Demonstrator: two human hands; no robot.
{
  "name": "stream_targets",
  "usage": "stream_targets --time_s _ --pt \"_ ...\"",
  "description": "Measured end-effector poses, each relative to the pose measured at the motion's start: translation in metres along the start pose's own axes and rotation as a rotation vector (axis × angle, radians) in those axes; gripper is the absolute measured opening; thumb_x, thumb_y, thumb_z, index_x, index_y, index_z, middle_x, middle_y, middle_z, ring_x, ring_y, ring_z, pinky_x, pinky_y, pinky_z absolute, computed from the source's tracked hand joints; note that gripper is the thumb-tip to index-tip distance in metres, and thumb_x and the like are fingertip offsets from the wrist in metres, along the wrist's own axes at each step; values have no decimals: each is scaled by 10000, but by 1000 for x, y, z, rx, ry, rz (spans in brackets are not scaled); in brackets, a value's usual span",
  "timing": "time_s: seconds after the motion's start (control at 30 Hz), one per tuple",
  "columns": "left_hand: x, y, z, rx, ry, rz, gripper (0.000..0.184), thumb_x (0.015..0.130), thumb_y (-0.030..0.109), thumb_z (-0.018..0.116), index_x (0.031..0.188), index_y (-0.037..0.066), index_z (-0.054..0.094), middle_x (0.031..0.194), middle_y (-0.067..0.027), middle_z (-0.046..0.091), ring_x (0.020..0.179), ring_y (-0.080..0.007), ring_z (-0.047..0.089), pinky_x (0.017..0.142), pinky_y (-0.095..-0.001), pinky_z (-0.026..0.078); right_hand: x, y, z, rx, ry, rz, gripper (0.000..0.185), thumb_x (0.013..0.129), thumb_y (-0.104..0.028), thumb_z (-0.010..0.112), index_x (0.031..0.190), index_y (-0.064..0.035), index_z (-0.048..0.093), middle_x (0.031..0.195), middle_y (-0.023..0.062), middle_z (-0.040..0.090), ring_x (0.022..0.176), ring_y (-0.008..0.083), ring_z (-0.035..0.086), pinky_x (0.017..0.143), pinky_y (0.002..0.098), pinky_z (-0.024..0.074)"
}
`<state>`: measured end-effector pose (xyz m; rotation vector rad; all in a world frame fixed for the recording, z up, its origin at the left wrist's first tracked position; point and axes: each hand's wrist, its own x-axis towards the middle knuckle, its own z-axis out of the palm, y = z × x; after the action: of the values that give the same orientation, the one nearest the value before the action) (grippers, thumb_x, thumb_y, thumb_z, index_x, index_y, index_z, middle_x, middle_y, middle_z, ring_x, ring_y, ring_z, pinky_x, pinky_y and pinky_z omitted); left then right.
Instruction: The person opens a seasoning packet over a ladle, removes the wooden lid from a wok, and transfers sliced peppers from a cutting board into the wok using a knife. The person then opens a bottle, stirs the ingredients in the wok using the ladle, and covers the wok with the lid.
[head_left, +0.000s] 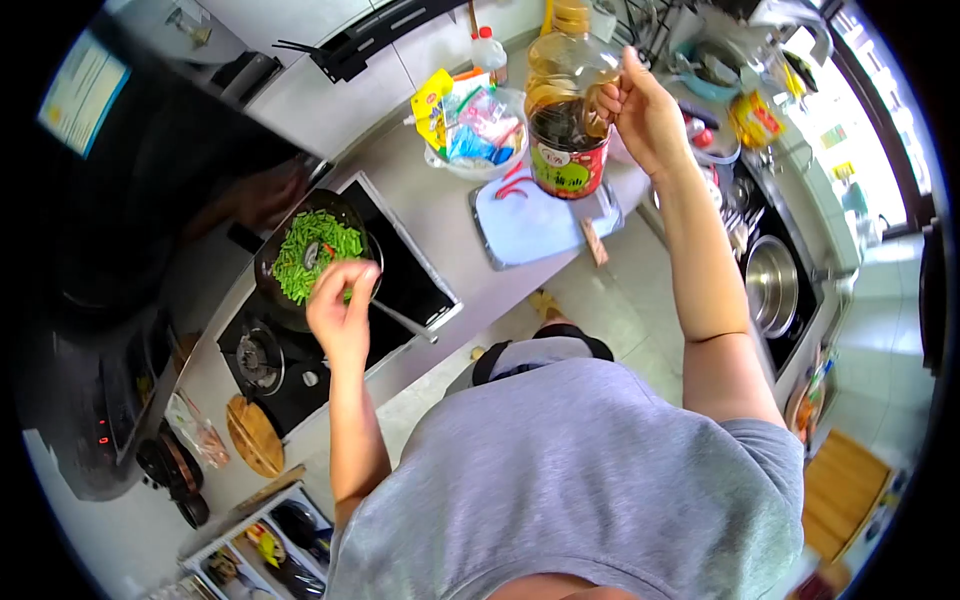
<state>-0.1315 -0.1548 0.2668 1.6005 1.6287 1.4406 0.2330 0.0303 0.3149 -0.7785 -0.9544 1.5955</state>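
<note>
My right hand (640, 115) grips the handle of a large soy sauce jug (568, 130), which is raised above the counter, nearly upright. Dark liquid fills its lower part, behind a red and green label. Over the near edge of a wok (352, 215) is my left hand (343, 305), its fingers curled together; whatever they may hold is hidden. Chopped green beans (335, 238) fill the wok, with some red bits among them. A metal ladle (405, 322) rests in it, its handle sticking out toward me.
A blue cutting board (525, 235) holds red chili pieces (512, 187) and a wooden-handled knife (595, 243). Behind it sits a white bowl (480, 168) of seasoning packets. Left are a gas burner (260, 358) and a round wooden board (254, 436). A steel pot (772, 290) stands right.
</note>
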Motion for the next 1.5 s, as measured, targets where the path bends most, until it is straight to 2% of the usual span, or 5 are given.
stream_targets --time_s 0.5,1.17,1.27,1.33,1.5 --pt "-114 49 19 404 476 -524 360 1003 244 527 800 -6 688 786 -50 666 718 -110 543 687 -263 436 327 93 -154 457 278 -346 439 1028 -351 430 668 -104 474 575 21 445 556 155 424 597 327 399" --pt "-186 72 24 515 714 -760 193 961 146 615 958 -34 684 902 -64 683 834 -113 610 781 -232 473 415 200 -183 293 462 -82 345 948 -383 512 693 -155 475 553 -7 480 472 139 409 469 305 301" --pt "-187 69 16 611 641 -794 311 992 255 560 944 -22 694 888 -86 686 794 -140 609 762 -274 472 430 202 -193 113 452 -79 407 939 -390 507 645 -108 493 584 59 532 543 197 512 550 329 435" --pt "-183 68 10 673 609 -835 348 1000 290 539 945 -16 696 887 -92 685 785 -153 610 761 -291 473 429 194 -203 -573 571 -159 479 921 -385 522 931 72 663 842 177 688 781 271 643 729 409 489" --pt "-195 31 -13 608 861 -740 406 1013 342 469 1020 -6 679 966 -149 690 866 -221 633 802 -334 481 336 134 -177 -1300 579 -325 351 855 -309 627 1064 -31 671 1033 162 677 870 293 642 806 388 498"
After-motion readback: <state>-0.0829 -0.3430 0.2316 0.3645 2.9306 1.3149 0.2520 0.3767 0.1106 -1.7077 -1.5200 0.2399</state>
